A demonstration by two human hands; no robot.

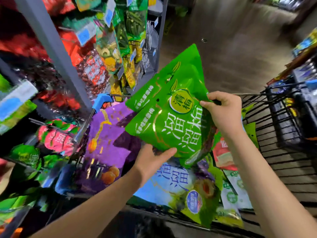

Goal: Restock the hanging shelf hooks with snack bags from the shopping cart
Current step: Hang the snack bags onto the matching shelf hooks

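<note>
Two overlapping green snack bags [171, 117] are held up at the centre of the view, above the shopping cart [283, 152] and tilted toward 1 o'clock. The left hand [152, 162] takes their lower edge at 6 o'clock, its grip closed with the thumb pressed on the front and the fingers hidden behind. The right hand [223, 110] pinches their edge at 3 o'clock, fingers curled tight on the film. Below them in the cart lie a purple bag [109, 134] at 8 o'clock, a blue-and-green bag [180, 186] at 6 o'clock and a red bag [223, 152]. The hanging shelf [56, 48], crowded with packets, stands at 10 o'clock, blurred.
</note>
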